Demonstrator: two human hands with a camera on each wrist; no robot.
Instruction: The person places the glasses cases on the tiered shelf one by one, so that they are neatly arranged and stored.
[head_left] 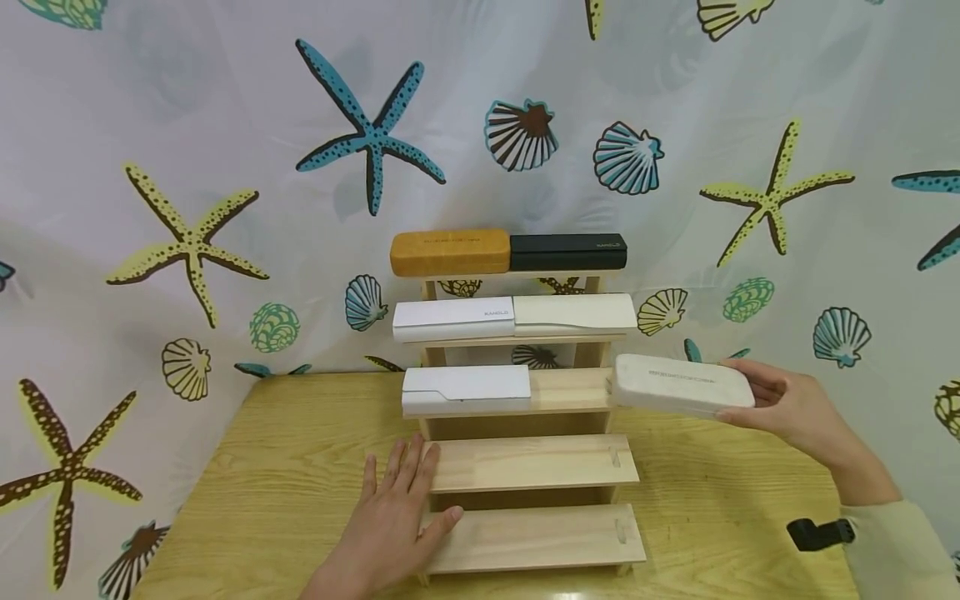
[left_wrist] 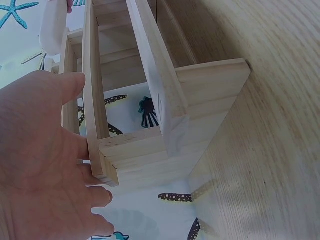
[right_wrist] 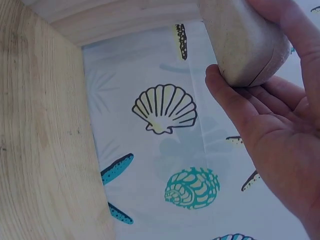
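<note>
A tiered wooden stand (head_left: 525,462) holds several glasses cases on its upper tiers. My right hand (head_left: 795,408) grips the right end of an off-white glasses case (head_left: 682,385) with printed lettering, thumb on the near side. This case is at the right end of the third tier from the top; I cannot tell if it touches the wood. Beside it on that tier lies a white case (head_left: 465,387) with a stepped flap. My left hand (head_left: 390,521) lies with straight fingers against the left side of the lower tiers. In the right wrist view the off-white case (right_wrist: 245,40) sits between thumb and fingers.
On the top tier are an orange-brown case (head_left: 450,252) and a black case (head_left: 567,252). A white case (head_left: 453,318) and a cream case (head_left: 573,312) share the second tier. The stand is on a wooden table (head_left: 300,450) before a shell-patterned cloth (head_left: 225,100).
</note>
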